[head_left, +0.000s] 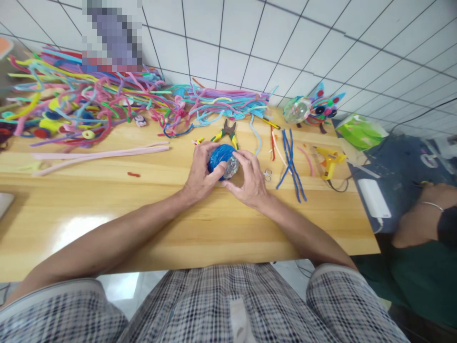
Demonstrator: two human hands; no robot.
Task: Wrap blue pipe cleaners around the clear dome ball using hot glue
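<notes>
Between my two hands, above the wooden table (200,243), is a rounded object (222,156) wrapped in blue, with a clear, shiny part on its right side. My left hand (203,174) grips it from the left, its thumb lying across the front. The fingertips of my right hand (250,178) press on its right side and lower edge. Pliers with yellow and green handles (233,138) lie just behind it. Small scissors (267,175) rest to the right of my right hand, and blue pipe cleaners (294,169) lie crossed farther right.
Colourful pipe cleaners (228,102) are heaped along the back and left. A yellow glue gun (330,161), a decorated figure (324,108) and a green packet (360,132) are at the right. Another person's arm (421,214) is at the far right.
</notes>
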